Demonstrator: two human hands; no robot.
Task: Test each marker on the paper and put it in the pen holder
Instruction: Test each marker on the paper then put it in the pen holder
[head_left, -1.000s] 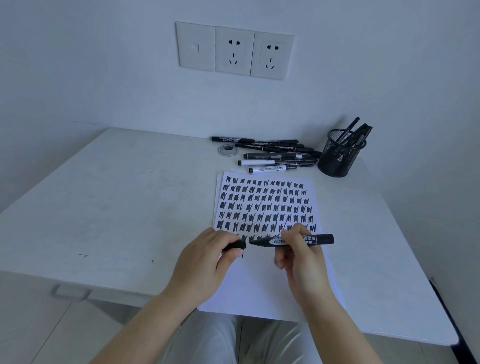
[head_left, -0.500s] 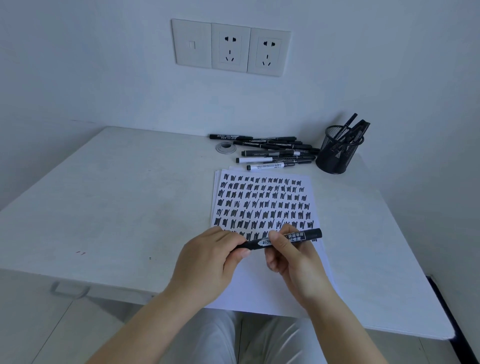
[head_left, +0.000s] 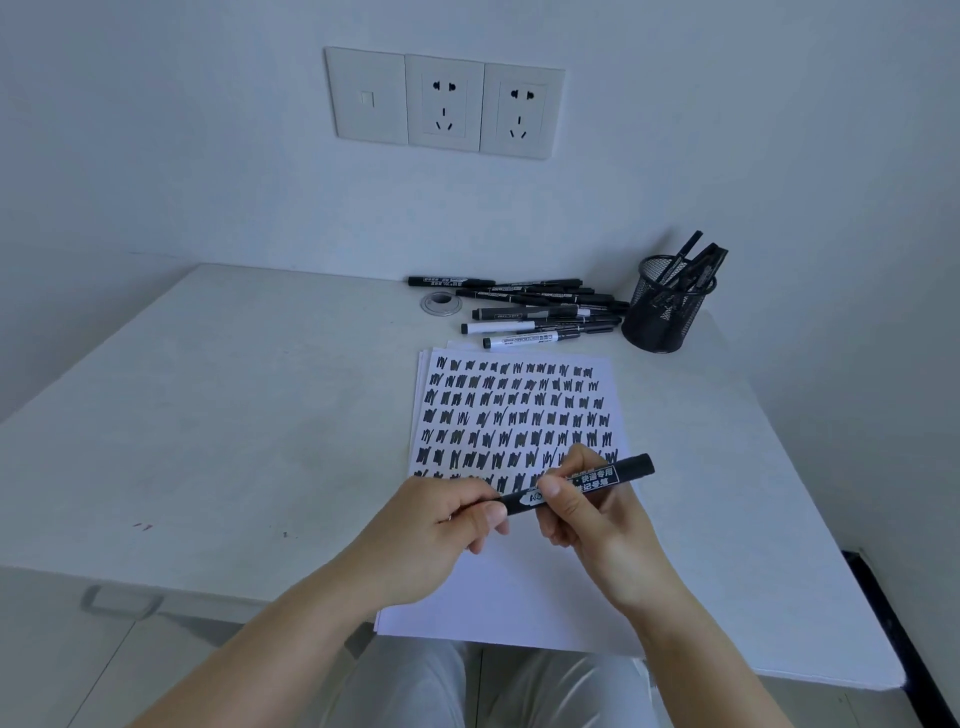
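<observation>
Both hands hover low over the near half of the paper (head_left: 511, 597), sharing one black marker (head_left: 597, 480) held level just above the sheet. Right hand (head_left: 597, 525): grip clamped on the barrel, thumb across the printed label, other fingers curled beneath. Left hand (head_left: 441, 525): grip pinched together on the marker's left end, thumb and forefinger hiding it; cannot tell whether the cap is fully seated. Judgement: this looks like the capping step, scribble done, drop into the holder not yet made. Risks from here: a cap only half pressed on could come loose in the holder and let the tip dry or mark its neighbours; a skewed push could slip and ink the fingers or streak the sheet. Farther out, the sheet's upper part carries rows of black test scribbles, with a blank band nearest the person. Beyond the paper's far edge, a loose pile of markers (head_left: 535, 312) lies on the tabletop (head_left: 208, 415), near the wall. Right of the pile, a black mesh pen holder (head_left: 662, 317) stands upright with several markers already leaning in it; a careless drop could tip it or bounce off those.
</observation>
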